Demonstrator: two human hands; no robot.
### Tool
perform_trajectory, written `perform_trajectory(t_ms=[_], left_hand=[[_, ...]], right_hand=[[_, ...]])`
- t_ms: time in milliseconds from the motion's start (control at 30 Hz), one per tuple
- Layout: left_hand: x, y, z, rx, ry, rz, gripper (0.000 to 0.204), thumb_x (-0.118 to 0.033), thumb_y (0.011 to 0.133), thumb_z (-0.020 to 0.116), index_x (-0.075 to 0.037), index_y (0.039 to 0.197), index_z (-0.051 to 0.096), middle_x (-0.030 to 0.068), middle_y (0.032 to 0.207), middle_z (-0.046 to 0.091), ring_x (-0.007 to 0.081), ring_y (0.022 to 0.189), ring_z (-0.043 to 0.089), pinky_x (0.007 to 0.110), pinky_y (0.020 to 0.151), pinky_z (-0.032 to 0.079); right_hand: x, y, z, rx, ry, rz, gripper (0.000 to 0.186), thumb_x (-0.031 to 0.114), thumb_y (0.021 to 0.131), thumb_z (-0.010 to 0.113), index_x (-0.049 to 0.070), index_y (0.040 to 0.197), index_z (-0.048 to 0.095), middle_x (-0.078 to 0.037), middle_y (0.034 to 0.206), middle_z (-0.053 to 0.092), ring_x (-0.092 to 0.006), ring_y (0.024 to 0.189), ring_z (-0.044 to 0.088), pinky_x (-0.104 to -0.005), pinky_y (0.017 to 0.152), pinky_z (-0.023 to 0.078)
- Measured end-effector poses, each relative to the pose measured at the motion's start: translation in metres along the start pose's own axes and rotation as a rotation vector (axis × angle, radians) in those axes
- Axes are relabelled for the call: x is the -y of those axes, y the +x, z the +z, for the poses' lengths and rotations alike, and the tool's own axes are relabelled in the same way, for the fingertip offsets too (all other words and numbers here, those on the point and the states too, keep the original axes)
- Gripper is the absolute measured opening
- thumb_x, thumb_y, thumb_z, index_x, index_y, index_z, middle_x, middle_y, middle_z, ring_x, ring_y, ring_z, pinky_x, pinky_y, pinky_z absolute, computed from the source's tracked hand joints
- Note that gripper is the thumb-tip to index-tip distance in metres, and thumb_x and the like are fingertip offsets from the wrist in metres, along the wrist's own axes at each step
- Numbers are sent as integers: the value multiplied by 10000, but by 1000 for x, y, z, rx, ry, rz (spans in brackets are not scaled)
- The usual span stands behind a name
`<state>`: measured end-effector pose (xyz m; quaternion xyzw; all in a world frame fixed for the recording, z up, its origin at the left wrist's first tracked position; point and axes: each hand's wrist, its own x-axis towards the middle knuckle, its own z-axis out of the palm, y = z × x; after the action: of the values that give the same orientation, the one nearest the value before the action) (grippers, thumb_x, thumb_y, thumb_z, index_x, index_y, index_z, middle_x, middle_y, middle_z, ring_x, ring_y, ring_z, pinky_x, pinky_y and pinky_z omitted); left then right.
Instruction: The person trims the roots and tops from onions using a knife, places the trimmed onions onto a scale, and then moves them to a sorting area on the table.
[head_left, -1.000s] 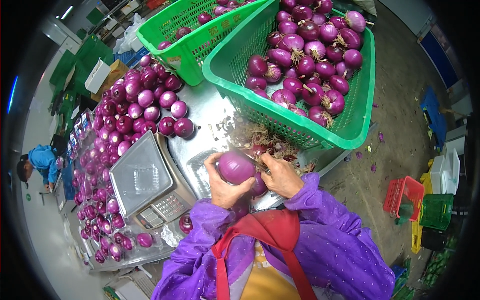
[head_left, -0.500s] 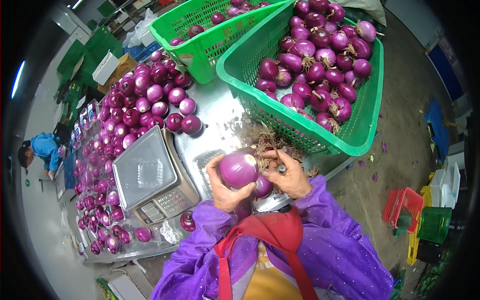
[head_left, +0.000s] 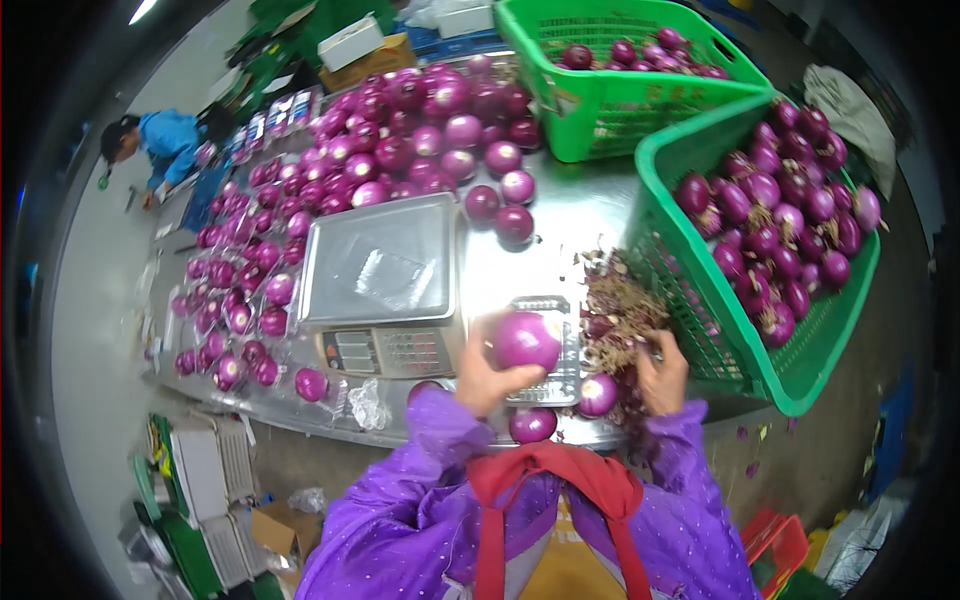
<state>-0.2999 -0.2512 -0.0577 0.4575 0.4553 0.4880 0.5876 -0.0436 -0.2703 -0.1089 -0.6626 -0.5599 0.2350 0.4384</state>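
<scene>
My left hand [head_left: 486, 376] is closed around a big peeled red onion [head_left: 527, 341], held over a clear plastic tray [head_left: 563, 385] on the metal table. Beside a heap of dry roots and skins [head_left: 625, 310], my right hand [head_left: 662, 376] has its fingers curled together. Whatever those fingers hold, if anything, cannot be made out. Two more red onions lie close to the table's front edge: one onion [head_left: 598, 395] between my hands, another onion [head_left: 532, 425] below the tray.
A scale [head_left: 380, 270] stands left of the tray. Behind it spreads a large pile of red onions [head_left: 400, 150], with packed trays of onions [head_left: 240, 300] further left. Two green crates [head_left: 600, 110] [head_left: 800, 385] hold onions. A person in blue [head_left: 168, 145] works at far left.
The view has swung left, so the table things appear shifted right. My hands have parted; the left carries the onion over the tray. The knife seen in my right hand no longer shows clearly.
</scene>
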Motion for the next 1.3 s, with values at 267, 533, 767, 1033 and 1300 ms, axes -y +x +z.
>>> perform_trajectory(t_ms=[267,533,767,1033,1300], left_hand=[[-26,88,-177,-569,671,195,764,-199,571,816,-20,1189,404,166,1072,520,261,929,584,335,799,500],[-24,128,-180,-537,1316,144,786,-351,592,773,-53,1246,455,180,1193,515,334,1074,529,424,939,400],[-98,167,-31,48,653,477,459,-56,750,685,-13,1172,508,107,1115,577,206,1063,538,333,945,399],[-72,259,247,920,1333,743,542,-178,687,721,-81,1176,507,132,1101,569,304,1023,578,424,867,461],[61,345,325,909,2159,770,354,-182,820,559,-201,1171,516,88,1148,501,241,1096,513,405,846,457]], right_hand=[[-24,-34,-23,82,14,165,201,26,804,570,-20,1000,573,-128,860,618,-184,788,568,-300,749,453],[-8,-43,-30,73,20,249,153,42,810,573,-25,947,585,-121,809,626,-165,758,579,-294,697,457],[-34,-64,-4,175,165,235,173,113,779,608,-6,904,604,-195,793,619,-326,734,618,-371,677,479],[-37,-66,-21,203,189,255,158,142,816,604,4,889,584,-189,745,591,-339,681,609,-386,611,461],[-48,-55,-52,116,261,305,148,132,840,590,-5,896,581,-172,756,597,-286,678,590,-361,632,452]])
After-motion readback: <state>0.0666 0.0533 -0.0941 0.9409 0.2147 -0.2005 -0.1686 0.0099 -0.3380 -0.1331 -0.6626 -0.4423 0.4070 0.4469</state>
